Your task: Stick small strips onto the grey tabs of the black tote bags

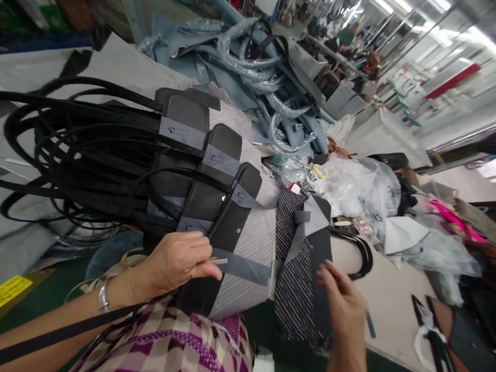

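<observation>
Pinching a thin tan stick (219,261) between thumb and fingertips, the left hand (174,263) rests on the nearest black bag (217,217), which lies in the person's lap against a grey striped panel (251,237). The stick's tip sits at the end of a grey tape strip (244,268) running across that panel. The right hand (344,305), blurred, hovers with fingers loosely spread and nothing in it, over a dark striped lining piece (294,268) just beside the bag. Two more black bags (186,113) stacked behind already bear similar grey tape, and their black handles (58,155) trail off to the left, so the pile looks well along, with the front bag the one in hand. Scissors (430,330) lie on the table (387,294), well apart from both hands.
</observation>
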A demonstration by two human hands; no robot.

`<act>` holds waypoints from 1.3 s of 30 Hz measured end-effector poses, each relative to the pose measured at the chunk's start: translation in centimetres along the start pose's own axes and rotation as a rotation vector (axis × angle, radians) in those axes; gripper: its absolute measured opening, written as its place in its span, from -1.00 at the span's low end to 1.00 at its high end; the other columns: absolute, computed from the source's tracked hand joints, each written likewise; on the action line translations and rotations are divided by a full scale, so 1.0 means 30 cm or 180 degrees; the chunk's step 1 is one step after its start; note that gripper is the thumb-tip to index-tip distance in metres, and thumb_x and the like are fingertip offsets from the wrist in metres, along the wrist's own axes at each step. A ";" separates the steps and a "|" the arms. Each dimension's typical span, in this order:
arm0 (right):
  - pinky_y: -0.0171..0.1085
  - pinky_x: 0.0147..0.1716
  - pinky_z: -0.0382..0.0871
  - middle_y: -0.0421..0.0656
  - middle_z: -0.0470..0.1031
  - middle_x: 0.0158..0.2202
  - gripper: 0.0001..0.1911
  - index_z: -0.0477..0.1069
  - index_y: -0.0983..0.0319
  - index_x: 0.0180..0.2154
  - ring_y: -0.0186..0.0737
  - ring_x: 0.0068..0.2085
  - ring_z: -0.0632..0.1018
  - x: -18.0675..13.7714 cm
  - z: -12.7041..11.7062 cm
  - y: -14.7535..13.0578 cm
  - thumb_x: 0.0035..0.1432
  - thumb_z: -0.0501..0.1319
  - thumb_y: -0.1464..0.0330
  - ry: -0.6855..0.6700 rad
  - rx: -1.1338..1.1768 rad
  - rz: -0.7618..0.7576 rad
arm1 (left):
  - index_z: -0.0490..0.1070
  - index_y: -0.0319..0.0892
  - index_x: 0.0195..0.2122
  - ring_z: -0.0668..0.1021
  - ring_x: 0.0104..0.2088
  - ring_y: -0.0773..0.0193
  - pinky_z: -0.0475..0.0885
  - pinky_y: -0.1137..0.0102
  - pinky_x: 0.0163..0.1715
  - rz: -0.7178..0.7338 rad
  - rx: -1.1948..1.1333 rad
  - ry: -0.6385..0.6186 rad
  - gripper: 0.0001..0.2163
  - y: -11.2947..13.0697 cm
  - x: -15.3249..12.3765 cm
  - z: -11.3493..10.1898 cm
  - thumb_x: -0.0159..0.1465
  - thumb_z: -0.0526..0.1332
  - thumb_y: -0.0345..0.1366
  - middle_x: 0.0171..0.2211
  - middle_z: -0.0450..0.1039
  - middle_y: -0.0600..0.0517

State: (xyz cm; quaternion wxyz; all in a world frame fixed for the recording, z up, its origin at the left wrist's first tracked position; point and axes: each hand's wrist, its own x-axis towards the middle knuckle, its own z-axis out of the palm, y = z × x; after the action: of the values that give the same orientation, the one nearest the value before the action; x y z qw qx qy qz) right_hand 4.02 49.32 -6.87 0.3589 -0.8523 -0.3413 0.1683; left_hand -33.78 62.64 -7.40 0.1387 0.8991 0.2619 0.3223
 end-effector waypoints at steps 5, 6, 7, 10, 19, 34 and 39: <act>-0.22 -0.11 0.56 -0.07 0.62 -0.14 -0.75 0.51 0.19 0.00 -0.18 -0.13 0.63 -0.254 0.349 -0.326 0.29 0.24 0.40 -0.1409 0.0650 -0.2510 | 0.27 -0.18 -0.55 0.32 -0.56 0.34 0.16 0.38 -0.52 0.0103 0.0077 -0.0172 -0.49 0.013 0.001 -0.006 0.49 0.00 0.00 -0.60 0.25 0.12; -0.23 -0.12 0.55 -0.07 0.61 -0.16 -0.77 0.50 0.20 -0.01 -0.19 -0.14 0.61 -0.276 0.386 -0.360 0.31 0.23 0.44 -0.1434 0.0657 -0.2821 | 0.28 -0.17 -0.55 0.33 -0.56 0.33 0.17 0.37 -0.52 0.0115 0.0083 -0.0203 -0.50 0.014 -0.002 -0.010 0.50 0.00 -0.01 -0.60 0.26 0.11; -0.24 -0.15 0.54 -0.08 0.61 -0.20 -0.80 0.50 0.22 -0.05 -0.21 -0.17 0.61 -0.289 0.413 -0.381 0.32 0.21 0.47 -0.1437 0.0645 -0.3033 | 0.28 -0.17 -0.54 0.34 -0.56 0.32 0.17 0.37 -0.52 0.0106 0.0084 -0.0239 -0.50 0.015 -0.007 -0.013 0.51 -0.01 -0.02 -0.59 0.27 0.11; -0.27 -0.31 0.48 -0.14 0.56 -0.37 -0.89 0.48 0.24 -0.19 -0.25 -0.34 0.55 -0.294 0.453 -0.395 0.32 0.20 0.51 -0.1415 0.0573 -0.3293 | 0.32 -0.17 -0.50 0.39 -0.54 0.32 0.22 0.38 -0.50 -0.0075 -0.0028 -0.0306 -0.52 0.007 -0.026 -0.015 0.51 -0.02 -0.04 -0.56 0.33 0.10; -0.34 -0.46 0.42 -0.24 0.53 -0.53 -0.87 0.51 0.20 -0.40 -0.31 -0.50 0.52 -0.294 0.568 -0.325 0.19 0.23 0.37 -0.1471 0.0903 -0.1396 | 0.45 -0.18 -0.38 0.46 -0.52 0.35 0.26 0.43 -0.49 -0.0590 -0.0555 -0.0481 -0.57 -0.008 -0.076 0.033 0.56 -0.09 -0.27 -0.52 0.42 0.08; -0.40 -0.57 0.32 -0.24 0.47 -0.57 -0.60 0.52 0.27 -0.37 -0.33 -0.52 0.48 -0.044 0.781 -0.107 0.00 0.35 0.04 -0.1827 0.1038 0.0569 | 0.48 -0.15 -0.20 0.58 -0.34 0.40 0.37 0.56 -0.28 -0.1981 -0.1225 -0.0419 -0.81 -0.045 -0.187 0.003 0.48 0.08 -0.31 -0.32 0.54 0.12; -0.39 -0.65 0.33 -0.34 0.44 -0.61 -0.55 0.39 0.21 -0.25 -0.31 -0.62 0.47 -0.004 0.804 -0.101 -0.07 0.40 0.07 -0.1769 0.0646 0.0530 | 0.52 -0.14 -0.19 0.59 -0.35 0.39 0.40 0.56 -0.30 -0.2039 -0.1278 -0.0288 -0.82 -0.035 -0.225 0.006 0.46 0.12 -0.31 -0.33 0.56 0.10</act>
State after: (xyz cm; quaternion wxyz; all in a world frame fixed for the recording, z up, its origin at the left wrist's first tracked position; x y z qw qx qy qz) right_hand -10.29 62.75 -21.21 0.3201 -0.7584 -0.3368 0.4570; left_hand -38.48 59.72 -11.39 0.4173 0.7399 0.4549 0.2674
